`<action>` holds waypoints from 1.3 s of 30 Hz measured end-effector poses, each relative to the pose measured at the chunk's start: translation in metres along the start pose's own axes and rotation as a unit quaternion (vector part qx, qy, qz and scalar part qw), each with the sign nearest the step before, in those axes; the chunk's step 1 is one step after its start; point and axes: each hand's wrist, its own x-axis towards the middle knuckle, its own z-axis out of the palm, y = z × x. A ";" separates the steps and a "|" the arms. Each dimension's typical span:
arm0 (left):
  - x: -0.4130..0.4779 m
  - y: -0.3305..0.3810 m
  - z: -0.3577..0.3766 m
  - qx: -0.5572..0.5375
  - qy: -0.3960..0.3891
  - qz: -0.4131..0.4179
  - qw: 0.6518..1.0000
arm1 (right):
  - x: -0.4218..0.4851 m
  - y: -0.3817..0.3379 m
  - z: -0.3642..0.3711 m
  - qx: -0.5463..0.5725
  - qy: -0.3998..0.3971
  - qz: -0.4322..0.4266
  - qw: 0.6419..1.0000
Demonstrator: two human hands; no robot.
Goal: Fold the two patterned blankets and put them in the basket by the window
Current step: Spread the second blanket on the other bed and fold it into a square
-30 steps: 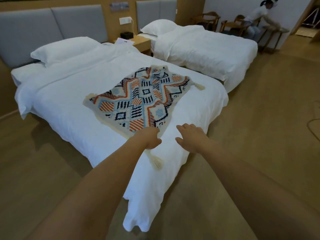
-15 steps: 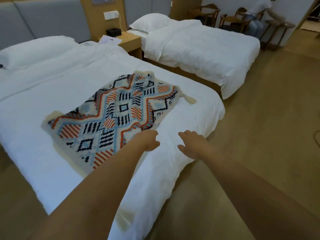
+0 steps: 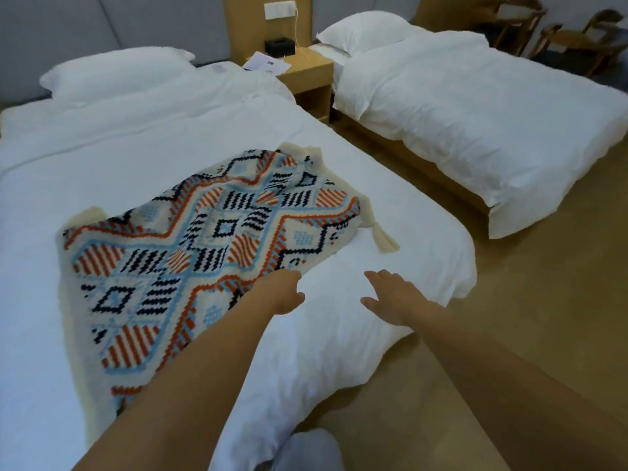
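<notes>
Right hand [image 3: 390,294] moved over bed [image 3: 401,212] (left hand [image 3: 283,292] at blanket [image 3: 210,239]).

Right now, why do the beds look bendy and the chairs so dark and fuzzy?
Head view: the wide-angle lens bows the edges of the near bed; dim light leaves the far chairs dark and soft; the patterned blanket looks sharp, no glare.

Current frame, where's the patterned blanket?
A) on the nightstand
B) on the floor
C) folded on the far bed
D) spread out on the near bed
D: the patterned blanket lies spread out, unfolded, on the near bed with the left hand at its edge, while the far bed shows only white bedding.
</notes>
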 end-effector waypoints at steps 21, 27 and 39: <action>0.273 0.073 0.001 -0.045 -0.018 -0.165 0.985 | 0.311 0.175 -0.027 0.277 -0.063 0.108 0.953; 0.344 0.112 0.017 -0.125 0.010 -0.283 0.951 | 0.401 0.212 -0.025 0.281 -0.150 0.090 0.944; 0.419 0.130 0.051 -0.086 0.022 -0.329 0.940 | 0.495 0.192 0.026 0.413 -0.110 0.181 0.886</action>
